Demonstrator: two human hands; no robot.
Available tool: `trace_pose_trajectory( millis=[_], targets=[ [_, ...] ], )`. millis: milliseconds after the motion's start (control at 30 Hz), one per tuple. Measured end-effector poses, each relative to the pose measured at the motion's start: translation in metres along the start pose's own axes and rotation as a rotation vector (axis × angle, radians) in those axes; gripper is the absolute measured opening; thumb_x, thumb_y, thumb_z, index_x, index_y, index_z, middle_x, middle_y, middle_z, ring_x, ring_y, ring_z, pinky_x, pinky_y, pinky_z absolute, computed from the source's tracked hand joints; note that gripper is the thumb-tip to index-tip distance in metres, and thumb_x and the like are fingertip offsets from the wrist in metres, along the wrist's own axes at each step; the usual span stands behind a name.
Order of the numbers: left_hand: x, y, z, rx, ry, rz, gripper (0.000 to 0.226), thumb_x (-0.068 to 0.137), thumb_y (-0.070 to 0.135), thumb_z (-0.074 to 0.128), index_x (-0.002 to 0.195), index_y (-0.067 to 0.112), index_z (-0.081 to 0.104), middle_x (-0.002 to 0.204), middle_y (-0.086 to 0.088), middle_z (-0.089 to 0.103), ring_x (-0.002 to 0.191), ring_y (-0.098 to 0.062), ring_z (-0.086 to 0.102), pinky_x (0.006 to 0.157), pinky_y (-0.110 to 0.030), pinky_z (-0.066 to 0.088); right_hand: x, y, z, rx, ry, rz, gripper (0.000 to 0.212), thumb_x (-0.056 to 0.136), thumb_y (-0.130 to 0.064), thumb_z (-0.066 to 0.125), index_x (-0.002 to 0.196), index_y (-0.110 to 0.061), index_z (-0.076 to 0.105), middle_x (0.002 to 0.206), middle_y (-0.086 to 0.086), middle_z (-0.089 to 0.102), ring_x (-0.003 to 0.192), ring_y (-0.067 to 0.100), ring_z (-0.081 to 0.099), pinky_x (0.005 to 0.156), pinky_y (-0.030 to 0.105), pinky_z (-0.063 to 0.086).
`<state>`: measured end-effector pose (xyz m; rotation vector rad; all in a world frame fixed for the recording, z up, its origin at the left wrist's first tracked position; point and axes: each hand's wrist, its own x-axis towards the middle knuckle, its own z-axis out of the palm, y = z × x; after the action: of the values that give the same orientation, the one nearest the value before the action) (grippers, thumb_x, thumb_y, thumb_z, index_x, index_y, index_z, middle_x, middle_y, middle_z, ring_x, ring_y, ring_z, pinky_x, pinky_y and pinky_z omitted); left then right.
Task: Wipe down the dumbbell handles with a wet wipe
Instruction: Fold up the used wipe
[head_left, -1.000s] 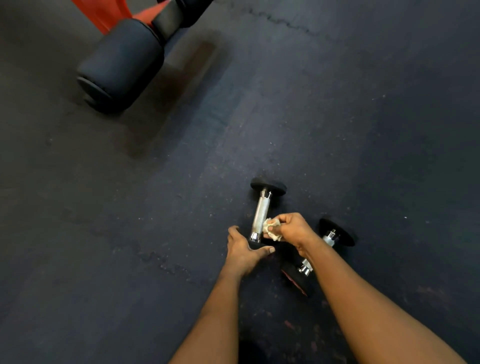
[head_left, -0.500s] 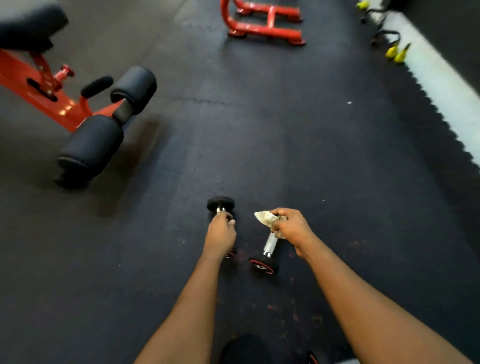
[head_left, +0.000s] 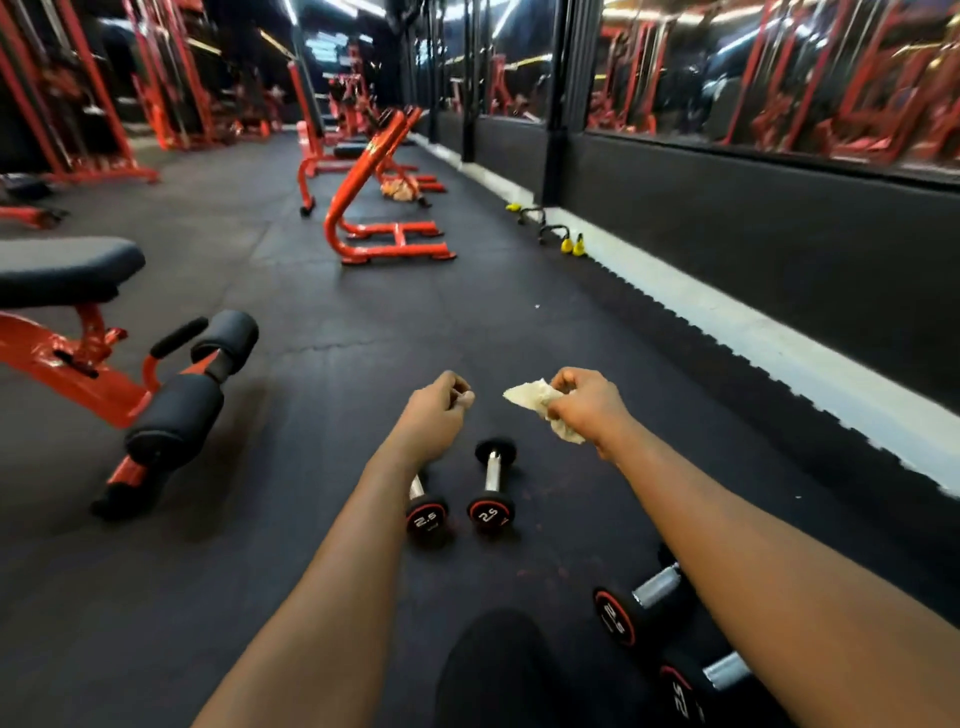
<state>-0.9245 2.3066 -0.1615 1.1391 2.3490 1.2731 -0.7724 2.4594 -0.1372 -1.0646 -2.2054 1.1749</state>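
Two small dumbbells lie side by side on the black rubber floor, red-rimmed ends marked 2.5 facing me. The right dumbbell (head_left: 492, 486) shows its whole chrome handle. My forearm partly covers the left dumbbell (head_left: 426, 512). My left hand (head_left: 436, 413) hovers above them, fingers curled shut with nothing in it. My right hand (head_left: 584, 405) is raised beside it and grips a crumpled white wet wipe (head_left: 532, 396). Two more dumbbells (head_left: 647, 605) lie at lower right under my right arm.
A red bench with black roller pads (head_left: 171, 410) stands to the left. Another red bench frame (head_left: 374, 208) is further ahead. Push-up handles and yellow kettlebells (head_left: 569, 243) line the white floor strip by the mirrored wall on the right. My dark-clad knee (head_left: 498, 670) is at the bottom.
Both hands have lifted off the dumbbells, and the left hand let go of its handle. The view has tilted up from the floor to show the gym room.
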Motion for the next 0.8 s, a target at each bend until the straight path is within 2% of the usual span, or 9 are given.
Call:
trace_pose_trajectory(
  millis=[100,200,267,367,500,567,700,800],
  targets=[
    [-0.002,0.026,0.0,0.044,-0.069,0.043,0.013,0.106,0.027,0.05,0.107,0.015,0.056,0.098,-0.011,0.066,0.082,-0.027,0.058,0.083,-0.046,0.052,-0.011,-0.003,-0.028,0.037,0.044,-0.007,0.023,0.075,-0.003,0.065,0.086,-0.023,0.067,0.082,0.002,0.066,0.062,0.012,0.058,0.046,0.017,0.043],
    [0.013,0.045,0.007,0.066,-0.12,0.072,0.014,0.106,0.03,0.049,0.11,0.018,0.056,0.101,-0.011,0.065,0.096,-0.033,0.062,0.079,-0.04,0.052,-0.002,0.0,-0.048,0.042,0.059,-0.022,0.029,0.078,-0.003,0.064,0.09,-0.028,0.068,0.078,-0.003,0.066,0.061,0.01,0.059,0.05,0.018,0.048],
    [0.033,0.056,0.016,0.093,-0.142,0.095,0.016,0.106,0.031,0.049,0.112,0.018,0.055,0.101,-0.008,0.065,0.095,-0.03,0.062,0.076,-0.037,0.051,0.016,0.008,-0.057,0.03,0.095,-0.032,0.027,0.079,-0.003,0.064,0.086,-0.029,0.068,0.078,-0.004,0.067,0.062,0.01,0.06,0.052,0.018,0.048],
    [0.061,0.07,0.025,0.147,-0.162,0.104,0.017,0.106,0.03,0.049,0.113,0.016,0.054,0.102,-0.007,0.065,0.095,-0.029,0.063,0.079,-0.04,0.053,0.033,0.017,-0.06,0.01,0.103,-0.008,0.022,0.08,-0.004,0.062,0.082,-0.025,0.069,0.079,-0.002,0.068,0.063,0.011,0.06,0.048,0.013,0.043],
    [0.072,0.111,0.013,0.157,-0.239,0.064,0.018,0.105,0.028,0.051,0.116,0.014,0.055,0.1,0.001,0.062,0.096,-0.024,0.062,0.08,-0.036,0.052,0.025,-0.003,-0.079,-0.017,0.046,0.026,0.02,0.078,-0.005,0.065,0.087,-0.022,0.07,0.08,-0.007,0.068,0.072,0.012,0.062,0.059,0.017,0.046],
    [0.075,0.143,-0.012,0.148,-0.254,0.052,0.017,0.105,0.026,0.052,0.117,0.015,0.055,0.102,0.002,0.061,0.096,-0.023,0.062,0.079,-0.035,0.053,0.02,-0.035,-0.096,-0.036,0.007,0.043,0.018,0.077,-0.005,0.064,0.084,-0.02,0.071,0.076,-0.006,0.068,0.071,0.012,0.063,0.06,0.018,0.048],
    [0.066,0.201,-0.079,0.156,-0.278,0.028,0.016,0.105,0.027,0.051,0.116,0.016,0.056,0.104,0.001,0.062,0.095,-0.025,0.063,0.082,-0.041,0.054,0.002,-0.113,-0.122,-0.005,-0.042,0.089,0.018,0.076,-0.004,0.063,0.076,-0.021,0.068,0.071,0.0,0.07,0.069,0.02,0.069,0.066,0.034,0.058],
    [0.06,0.26,-0.163,0.135,-0.246,-0.032,0.014,0.104,0.024,0.051,0.114,0.016,0.057,0.099,0.007,0.061,0.093,-0.023,0.063,0.08,-0.039,0.054,-0.014,-0.213,-0.159,0.002,-0.094,0.1,0.019,0.077,-0.005,0.06,0.074,-0.023,0.066,0.071,-0.003,0.069,0.066,0.017,0.066,0.064,0.031,0.056]
  ],
)
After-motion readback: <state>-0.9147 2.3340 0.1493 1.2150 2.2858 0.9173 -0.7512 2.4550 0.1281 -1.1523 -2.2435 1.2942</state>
